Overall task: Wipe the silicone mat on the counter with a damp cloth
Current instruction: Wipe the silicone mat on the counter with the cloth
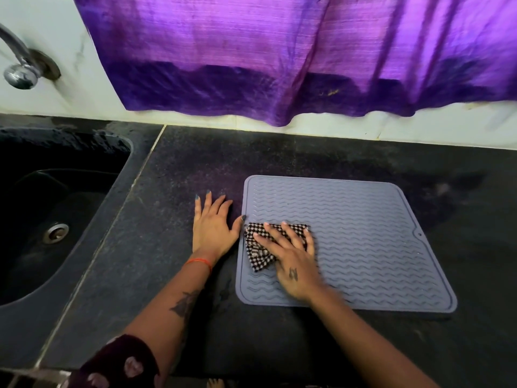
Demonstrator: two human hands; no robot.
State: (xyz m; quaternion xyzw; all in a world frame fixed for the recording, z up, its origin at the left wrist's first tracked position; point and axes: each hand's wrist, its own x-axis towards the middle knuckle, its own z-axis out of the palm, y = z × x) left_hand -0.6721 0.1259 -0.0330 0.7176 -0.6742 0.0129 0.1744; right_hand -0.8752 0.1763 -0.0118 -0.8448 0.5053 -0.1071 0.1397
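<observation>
Your right hand [291,256] lies flat, fingers spread and straight, pressing the checked cloth [261,247] onto the left part of the grey silicone mat [363,236]; the hand covers much of the cloth, so you cannot see how it is folded underneath, and the wrist is blurred. The mat lies flat on the dark counter [173,247], right of centre. Your left hand [214,222] rests open on the counter just beside the mat's left edge, thumb tip touching that edge, apart from the right hand. The sink [56,191] on the left is cut off by the frame and so dark that only its drain [56,232] shows inside. The tap [19,60] is cropped at the left edge. A purple curtain [279,57] hangs behind, its top out of view.
</observation>
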